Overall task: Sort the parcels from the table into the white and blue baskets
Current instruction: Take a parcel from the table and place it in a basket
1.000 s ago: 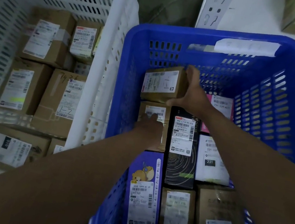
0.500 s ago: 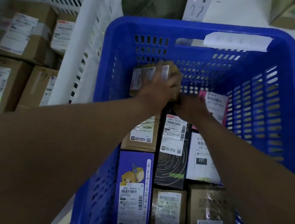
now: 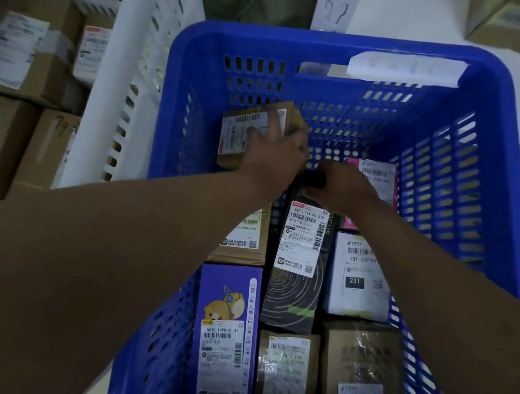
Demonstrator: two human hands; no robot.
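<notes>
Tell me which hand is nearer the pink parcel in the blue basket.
Right. The right hand sits right beside the pink parcel, partly covering it; the left hand rests farther off on a brown cardboard parcel.

Perforated plastic blue basket [image 3: 462, 184]; matt, seemingly cardboard parcel [image 3: 259, 134].

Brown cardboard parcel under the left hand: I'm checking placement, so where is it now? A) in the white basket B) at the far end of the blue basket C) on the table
B: the left hand presses the brown cardboard parcel down inside the blue basket, near its far wall.
</notes>
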